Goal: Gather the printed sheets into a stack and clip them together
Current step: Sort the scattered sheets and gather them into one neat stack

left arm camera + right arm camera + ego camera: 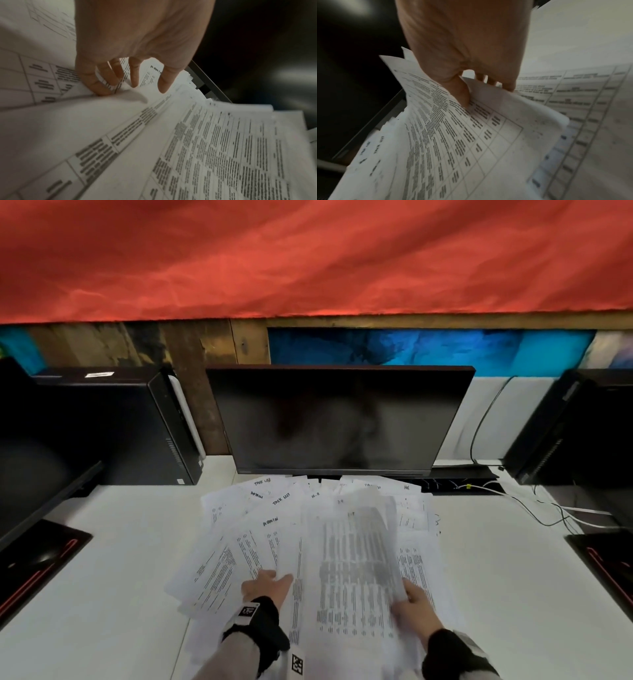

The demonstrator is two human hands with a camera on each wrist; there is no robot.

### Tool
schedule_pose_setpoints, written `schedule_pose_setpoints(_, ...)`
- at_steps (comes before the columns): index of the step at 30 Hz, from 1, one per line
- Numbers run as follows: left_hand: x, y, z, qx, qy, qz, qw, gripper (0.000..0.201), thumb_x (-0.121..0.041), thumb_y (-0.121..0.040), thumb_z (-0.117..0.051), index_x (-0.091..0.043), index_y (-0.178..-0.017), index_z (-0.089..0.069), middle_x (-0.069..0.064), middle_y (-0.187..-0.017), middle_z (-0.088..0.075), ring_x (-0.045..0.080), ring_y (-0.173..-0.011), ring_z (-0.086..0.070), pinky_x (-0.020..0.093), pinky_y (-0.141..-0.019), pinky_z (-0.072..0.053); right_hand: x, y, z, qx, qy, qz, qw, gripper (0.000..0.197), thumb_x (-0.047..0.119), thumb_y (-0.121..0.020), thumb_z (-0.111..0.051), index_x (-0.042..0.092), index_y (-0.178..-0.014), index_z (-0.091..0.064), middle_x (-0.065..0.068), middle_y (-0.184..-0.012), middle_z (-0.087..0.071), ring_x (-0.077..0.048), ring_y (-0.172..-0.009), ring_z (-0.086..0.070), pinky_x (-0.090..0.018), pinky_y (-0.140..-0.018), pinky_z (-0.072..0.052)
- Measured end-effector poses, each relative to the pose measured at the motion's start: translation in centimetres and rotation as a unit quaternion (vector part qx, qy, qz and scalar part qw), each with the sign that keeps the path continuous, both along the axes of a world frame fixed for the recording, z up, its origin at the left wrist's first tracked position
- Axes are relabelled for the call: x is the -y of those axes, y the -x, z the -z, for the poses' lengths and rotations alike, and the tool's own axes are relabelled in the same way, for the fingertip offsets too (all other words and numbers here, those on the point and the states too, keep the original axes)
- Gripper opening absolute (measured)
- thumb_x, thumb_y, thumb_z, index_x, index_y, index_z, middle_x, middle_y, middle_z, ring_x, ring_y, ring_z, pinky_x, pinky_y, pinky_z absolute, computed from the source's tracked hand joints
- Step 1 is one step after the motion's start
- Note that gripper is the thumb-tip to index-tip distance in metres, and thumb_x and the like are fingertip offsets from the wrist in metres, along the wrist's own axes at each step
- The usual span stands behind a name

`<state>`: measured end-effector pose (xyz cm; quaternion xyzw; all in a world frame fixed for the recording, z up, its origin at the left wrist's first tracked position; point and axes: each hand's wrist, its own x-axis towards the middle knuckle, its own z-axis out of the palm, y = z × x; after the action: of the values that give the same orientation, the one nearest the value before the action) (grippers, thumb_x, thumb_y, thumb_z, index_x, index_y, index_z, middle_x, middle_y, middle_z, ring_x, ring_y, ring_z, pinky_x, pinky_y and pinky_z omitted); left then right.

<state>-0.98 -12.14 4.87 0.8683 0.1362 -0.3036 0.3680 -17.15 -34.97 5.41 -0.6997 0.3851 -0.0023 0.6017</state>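
Several printed sheets [260, 529] lie fanned out on the white desk [120, 594] in front of a dark monitor. My right hand [409, 597] grips the lower right edge of a table-printed sheet [359, 546], thumb on top and fingers beneath; in the right wrist view this sheet [471, 142] curls up off the pile under my right hand [471, 94]. My left hand [270, 585] rests at the left side of the pile. In the left wrist view my left hand [109, 83] pinches a sheet edge [106, 82] between its digits, the other fingers spread over the paper.
The monitor [339, 419] stands just behind the papers. Black computer towers stand at back left [102, 426] and back right [561, 426]. Loose cables [548, 508] trail at the right. Black mouse pads lie at the left [34, 570] and right [603, 556] desk edges.
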Motion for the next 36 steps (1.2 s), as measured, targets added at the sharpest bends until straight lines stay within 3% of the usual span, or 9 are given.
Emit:
schedule_pose_setpoints(6,0.2,-0.2,0.5,-0.020,0.068,-0.045,0.997,0.068,-0.037,-0.067,-0.075,-0.012,-0.125,-0.047,0.015,-0.129,-0.045,0.031,-0.113,-0.051,0.036,-0.096,-0.045,-1.9,-0.4,-0.6,0.033,0.065,-0.024,0.997,0.036,-0.019,-0.082,-0.041,0.014,-0.084,-0.056,-0.003,-0.068,-0.051,-0.007,-0.048,-0.044,-0.021,-0.045,-0.036)
schedule_pose_setpoints(10,0.7,0.3,0.5,0.017,0.160,-0.071,0.984,0.027,-0.003,-0.079,-0.065,-0.001,-0.098,-0.047,0.009,-0.086,-0.055,0.024,-0.086,-0.054,0.028,-0.076,-0.045,-2.7,-1.0,-0.4,0.047,0.026,0.039,0.998,0.043,-0.012,-0.083,-0.056,0.015,-0.113,-0.040,-0.018,-0.093,-0.057,-0.017,-0.059,-0.053,-0.028,-0.049,-0.046)
schedule_pose_setpoints(13,0.9,1.0,0.4,0.023,0.184,-0.056,0.981,0.040,0.004,-0.083,-0.058,-0.007,-0.114,-0.034,0.009,-0.096,-0.052,0.022,-0.084,-0.052,0.028,-0.070,-0.043,-3.1,-1.8,-0.1,0.010,-0.003,0.035,0.999,0.044,-0.001,-0.084,-0.064,0.015,-0.117,-0.039,-0.013,-0.092,-0.060,-0.022,-0.066,-0.060,-0.037,-0.060,-0.058)
schedule_pose_setpoints(16,0.9,1.2,0.1,0.031,0.176,0.013,0.984,0.048,-0.002,-0.084,-0.057,-0.015,-0.126,-0.038,0.006,-0.107,-0.056,0.025,-0.098,-0.057,0.030,-0.085,-0.045,-2.8,-2.0,-0.5,-0.016,-0.032,0.030,0.999,0.021,-0.008,-0.082,-0.055,0.001,-0.101,-0.059,-0.011,-0.075,-0.066,-0.026,-0.064,-0.064,-0.042,-0.068,-0.059)
schedule_pose_setpoints(20,1.4,1.3,-1.1,0.112,0.080,0.076,0.988,0.017,-0.031,-0.083,-0.060,-0.031,-0.100,-0.053,-0.004,-0.098,-0.061,0.020,-0.094,-0.060,0.030,-0.085,-0.045,0.7,-1.5,0.4,0.004,-0.047,0.123,0.991,0.028,-0.005,-0.072,-0.058,-0.001,-0.098,-0.067,-0.016,-0.080,-0.073,-0.031,-0.072,-0.069,-0.043,-0.072,-0.058)
schedule_pose_setpoints(23,2.3,1.5,-1.4,0.100,0.109,0.070,0.987,0.028,-0.025,-0.088,-0.057,-0.021,-0.116,-0.054,0.004,-0.120,-0.052,0.020,-0.099,-0.058,0.035,-0.089,-0.049,5.2,-0.3,2.5,-0.053,0.020,0.168,0.984,0.039,0.016,-0.063,-0.056,-0.002,-0.097,-0.063,-0.027,-0.092,-0.069,-0.036,-0.084,-0.065,-0.045,-0.076,-0.052)
schedule_pose_setpoints(27,4.4,2.4,-1.5,0.021,0.107,0.140,0.984,0.050,-0.023,-0.090,-0.055,-0.011,-0.136,-0.038,0.011,-0.135,-0.045,0.024,-0.119,-0.050,0.037,-0.103,-0.044,7.6,2.2,2.6,-0.179,0.092,0.143,0.969,0.031,0.011,-0.090,-0.048,-0.007,-0.114,-0.059,-0.026,-0.116,-0.061,-0.037,-0.107,-0.060,-0.039,-0.091,-0.049)
schedule_pose_setpoints(30,5.9,2.8,-1.3,-0.020,0.100,0.139,0.985,0.060,-0.029,-0.089,-0.056,-0.011,-0.141,-0.033,0.010,-0.139,-0.041,0.025,-0.121,-0.048,0.036,-0.101,-0.045,7.0,3.3,2.1,-0.251,0.136,0.119,0.951,0.035,0.013,-0.093,-0.046,-0.008,-0.118,-0.059,-0.024,-0.120,-0.059,-0.036,-0.104,-0.055,-0.036,-0.088,-0.041)
schedule_pose_setpoints(36,7.3,3.2,-1.5,-0.042,0.080,0.117,0.989,0.074,-0.036,-0.084,-0.061,-0.014,-0.145,-0.025,0.012,-0.144,-0.032,0.029,-0.126,-0.044,0.040,-0.102,-0.044,4.1,3.0,0.7,-0.285,0.194,0.066,0.936,0.046,0.010,-0.085,-0.048,0.010,-0.130,-0.050,-0.022,-0.132,-0.037,-0.038,-0.121,-0.037,-0.043,-0.104,-0.031)
